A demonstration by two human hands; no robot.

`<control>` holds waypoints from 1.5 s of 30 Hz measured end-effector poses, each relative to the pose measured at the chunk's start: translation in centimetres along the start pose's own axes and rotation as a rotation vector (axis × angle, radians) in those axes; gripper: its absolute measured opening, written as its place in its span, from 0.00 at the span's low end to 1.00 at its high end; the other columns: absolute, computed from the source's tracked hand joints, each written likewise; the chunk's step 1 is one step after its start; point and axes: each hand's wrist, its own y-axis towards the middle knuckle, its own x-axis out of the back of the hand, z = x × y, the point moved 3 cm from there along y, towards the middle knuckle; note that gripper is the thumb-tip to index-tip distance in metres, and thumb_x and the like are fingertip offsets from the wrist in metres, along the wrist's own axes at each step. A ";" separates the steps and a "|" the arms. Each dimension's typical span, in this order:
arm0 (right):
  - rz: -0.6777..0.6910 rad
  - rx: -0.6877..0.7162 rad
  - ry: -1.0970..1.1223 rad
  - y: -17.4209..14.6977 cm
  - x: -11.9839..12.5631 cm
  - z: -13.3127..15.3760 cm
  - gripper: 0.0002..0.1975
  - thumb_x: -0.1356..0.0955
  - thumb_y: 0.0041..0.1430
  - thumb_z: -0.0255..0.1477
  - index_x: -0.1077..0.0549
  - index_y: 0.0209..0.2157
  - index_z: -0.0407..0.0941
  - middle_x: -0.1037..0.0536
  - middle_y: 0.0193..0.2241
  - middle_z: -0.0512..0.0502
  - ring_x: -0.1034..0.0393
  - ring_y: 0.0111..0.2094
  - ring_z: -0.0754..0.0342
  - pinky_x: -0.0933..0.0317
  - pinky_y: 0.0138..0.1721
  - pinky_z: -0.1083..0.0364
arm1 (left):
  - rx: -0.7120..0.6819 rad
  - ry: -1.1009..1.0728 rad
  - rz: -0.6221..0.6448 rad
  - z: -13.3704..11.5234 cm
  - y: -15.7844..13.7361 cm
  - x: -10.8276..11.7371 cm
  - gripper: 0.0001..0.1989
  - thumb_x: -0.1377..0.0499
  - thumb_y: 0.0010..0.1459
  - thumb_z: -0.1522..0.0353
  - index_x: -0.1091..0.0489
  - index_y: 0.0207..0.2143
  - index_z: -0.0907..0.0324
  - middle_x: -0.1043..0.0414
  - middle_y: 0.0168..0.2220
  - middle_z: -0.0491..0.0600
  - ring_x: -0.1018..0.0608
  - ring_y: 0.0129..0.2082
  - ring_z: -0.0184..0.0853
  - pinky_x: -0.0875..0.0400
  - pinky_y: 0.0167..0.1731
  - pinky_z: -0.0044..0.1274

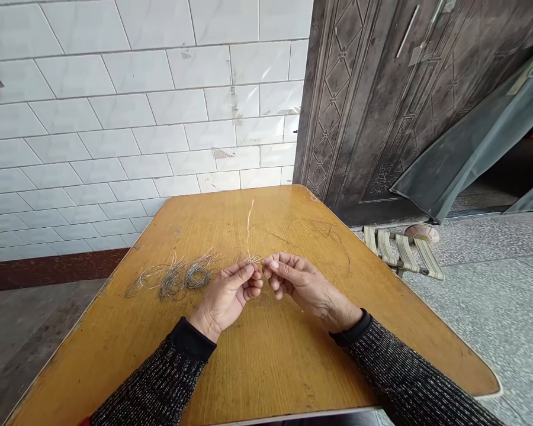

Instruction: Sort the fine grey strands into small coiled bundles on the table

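My left hand (pixel 231 290) pinches thin silvery wires (pixel 251 258) between thumb and forefinger, their ends fanning out above the fingertips. Close beside it, my right hand (pixel 299 284) is closed in a pinch on a fine wire end, mostly hidden by the fingers. The two sets of fingertips nearly touch above the middle of the table. Just beyond them a copper-coloured wire (pixel 249 222) points away toward the wall; its near end is hidden at the hands. Left of my left hand lie loose coils of thin grey wire (pixel 198 276), tangled and with stray ends.
The wooden table (pixel 266 367) reaches to a white tiled wall (pixel 182 136). Fine dark wire strands (pixel 322 229) lie at its back right. A dark patterned door (pixel 359 106), a grey curtain (pixel 479 136) and a low strapped stool (pixel 404 251) are on the right.
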 end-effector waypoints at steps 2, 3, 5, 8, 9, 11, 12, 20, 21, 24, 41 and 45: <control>0.019 -0.030 -0.034 -0.1 -0.1 -0.1 0.11 0.29 0.48 0.35 0.29 0.29 0.42 0.29 0.22 0.54 0.38 0.19 0.65 0.41 0.19 0.64 | -0.022 -0.041 -0.053 0.0 0.1 0.2 0.07 0.34 0.44 0.70 0.28 0.26 0.63 0.29 0.24 0.44 0.28 0.24 0.24 0.34 0.24 0.16; 0.027 -0.039 -0.059 -0.1 -0.2 -0.2 0.11 0.29 0.47 0.35 0.29 0.28 0.42 0.29 0.22 0.54 0.38 0.19 0.65 0.41 0.19 0.64 | -0.023 -0.053 -0.073 0.0 0.1 0.3 0.07 0.34 0.44 0.70 0.29 0.26 0.63 0.29 0.24 0.44 0.28 0.24 0.25 0.34 0.24 0.16; 0.024 -0.034 -0.105 -0.1 -0.3 -0.3 0.11 0.29 0.47 0.36 0.28 0.27 0.42 0.28 0.22 0.53 0.39 0.18 0.66 0.42 0.18 0.64 | -0.016 -0.060 -0.085 0.1 0.1 0.3 0.07 0.34 0.44 0.70 0.29 0.26 0.63 0.29 0.24 0.44 0.28 0.25 0.25 0.35 0.23 0.16; 0.002 0.010 -0.139 0.0 -0.3 -0.5 0.12 0.30 0.49 0.38 0.28 0.26 0.42 0.28 0.23 0.53 0.40 0.17 0.66 0.43 0.18 0.64 | -0.002 -0.046 -0.064 0.3 0.1 0.3 0.06 0.36 0.46 0.70 0.29 0.27 0.63 0.30 0.25 0.45 0.28 0.26 0.25 0.37 0.22 0.16; -0.001 0.021 -0.144 0.1 -0.3 -0.5 0.13 0.31 0.49 0.38 0.28 0.26 0.42 0.28 0.22 0.53 0.40 0.17 0.66 0.43 0.18 0.64 | 0.001 -0.042 -0.053 0.3 0.0 0.3 0.06 0.36 0.47 0.70 0.29 0.27 0.63 0.30 0.25 0.45 0.28 0.26 0.26 0.38 0.21 0.16; 0.014 0.037 -0.156 0.1 -0.3 -0.5 0.13 0.31 0.50 0.39 0.28 0.25 0.42 0.29 0.22 0.53 0.40 0.16 0.66 0.44 0.17 0.64 | 0.002 -0.042 -0.035 0.4 0.0 0.2 0.06 0.36 0.47 0.69 0.29 0.27 0.63 0.31 0.25 0.45 0.29 0.25 0.25 0.39 0.21 0.16; 0.031 0.045 -0.163 0.0 -0.3 -0.5 0.13 0.31 0.50 0.39 0.28 0.25 0.42 0.29 0.21 0.53 0.40 0.16 0.66 0.44 0.18 0.64 | -0.001 -0.046 -0.028 0.3 0.0 0.2 0.06 0.36 0.47 0.69 0.29 0.26 0.64 0.31 0.24 0.45 0.29 0.25 0.25 0.39 0.21 0.16; 0.174 0.060 -0.224 -0.4 -0.7 0.1 0.13 0.33 0.54 0.38 0.27 0.26 0.42 0.30 0.21 0.52 0.39 0.20 0.64 0.42 0.22 0.62 | -0.015 -0.006 0.031 0.1 -0.2 -0.3 0.08 0.34 0.44 0.68 0.30 0.23 0.63 0.32 0.22 0.44 0.32 0.21 0.24 0.38 0.23 0.18; 0.173 0.059 -0.222 -0.4 -0.6 0.2 0.13 0.33 0.53 0.38 0.27 0.26 0.42 0.30 0.21 0.53 0.40 0.20 0.64 0.42 0.22 0.63 | -0.011 -0.005 0.033 0.1 -0.3 -0.3 0.08 0.34 0.44 0.68 0.30 0.24 0.63 0.32 0.22 0.44 0.32 0.21 0.24 0.38 0.23 0.18; 0.150 0.032 -0.177 -0.3 -0.5 0.1 0.13 0.33 0.53 0.38 0.29 0.25 0.42 0.32 0.20 0.54 0.40 0.18 0.65 0.43 0.20 0.63 | -0.015 0.023 0.048 -0.2 -0.3 -0.3 0.08 0.35 0.45 0.67 0.30 0.23 0.63 0.32 0.23 0.45 0.32 0.23 0.25 0.39 0.23 0.18; 0.007 -0.059 0.055 -0.2 -0.2 -0.3 0.13 0.32 0.49 0.36 0.31 0.20 0.41 0.31 0.19 0.54 0.43 0.13 0.66 0.47 0.14 0.64 | 0.050 0.061 0.101 -0.2 -0.5 -0.3 0.09 0.37 0.46 0.68 0.33 0.21 0.63 0.37 0.23 0.44 0.36 0.21 0.24 0.48 0.17 0.17; -0.077 -0.068 0.076 -0.2 -0.2 -0.1 0.12 0.32 0.47 0.33 0.33 0.18 0.41 0.31 0.18 0.53 0.43 0.13 0.66 0.47 0.14 0.64 | 0.091 0.076 0.113 0.2 -0.4 -0.2 0.08 0.38 0.46 0.68 0.32 0.21 0.64 0.37 0.22 0.45 0.35 0.20 0.24 0.46 0.19 0.18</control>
